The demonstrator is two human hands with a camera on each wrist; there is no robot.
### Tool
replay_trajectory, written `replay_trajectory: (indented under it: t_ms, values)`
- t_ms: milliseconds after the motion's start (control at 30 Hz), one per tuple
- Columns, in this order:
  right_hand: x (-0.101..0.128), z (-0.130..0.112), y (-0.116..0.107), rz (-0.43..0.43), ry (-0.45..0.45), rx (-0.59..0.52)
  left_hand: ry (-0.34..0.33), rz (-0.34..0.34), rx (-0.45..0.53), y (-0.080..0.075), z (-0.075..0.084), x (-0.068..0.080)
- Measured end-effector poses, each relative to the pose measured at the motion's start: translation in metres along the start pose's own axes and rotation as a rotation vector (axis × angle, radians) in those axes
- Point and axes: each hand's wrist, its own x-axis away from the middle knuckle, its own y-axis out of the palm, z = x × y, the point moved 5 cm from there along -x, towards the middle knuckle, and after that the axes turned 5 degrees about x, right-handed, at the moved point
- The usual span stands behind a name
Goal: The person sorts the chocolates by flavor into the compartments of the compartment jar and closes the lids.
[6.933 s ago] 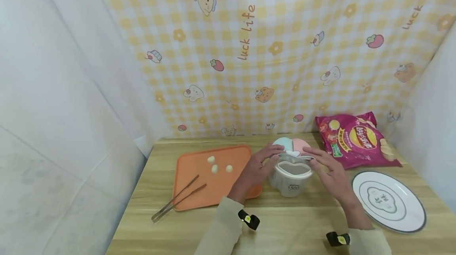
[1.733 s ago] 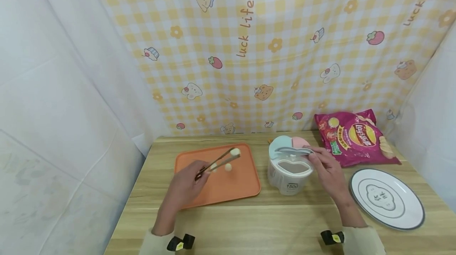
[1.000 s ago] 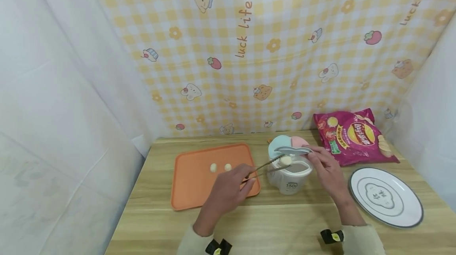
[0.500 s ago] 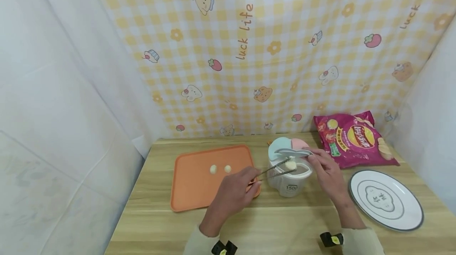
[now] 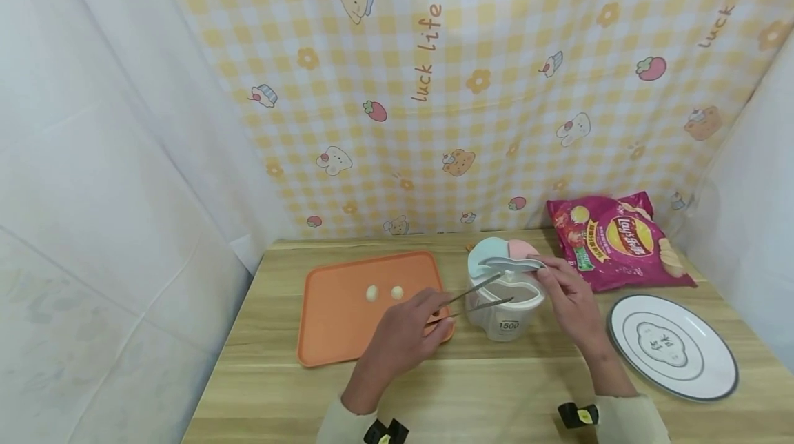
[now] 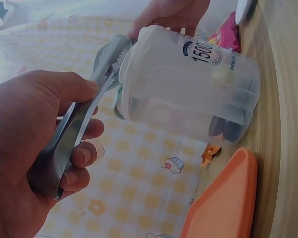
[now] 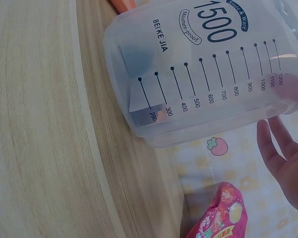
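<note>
**Tongs emptied over the 1500 container**

The metal tongs are gripped in the left hand, tips parted over the mouth of the translucent container. Half a second ago a pale ball was carried between the tips; none is seen there now, so it is judged to have been released inside, though the contents cannot be made out through the wall. Two pale balls are left on the orange tray. The flip lid is pinched and held up by the right hand.

Legible writing: "1500", "BEIKE JIA", "Moisture-proof" and a scale from 200 to 1200 on the container; "Lay's" on the crisp bag; "luck life" on the backdrop. Characters on the white plate, on the bench, could not be read.
</note>
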Motion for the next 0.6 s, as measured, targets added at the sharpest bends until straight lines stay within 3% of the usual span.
replay_trajectory:
  t_ms: [300, 600]
  values:
    - [0.000, -0.003, -0.001, 0.007, 0.002, -0.002, -0.086, 0.019, 0.020, -0.018, -0.020, 0.030]
    - [-0.001, -0.005, -0.001, 0.007, -0.003, 0.005, -0.240, 0.026, -0.047, -0.041, -0.055, 0.071]
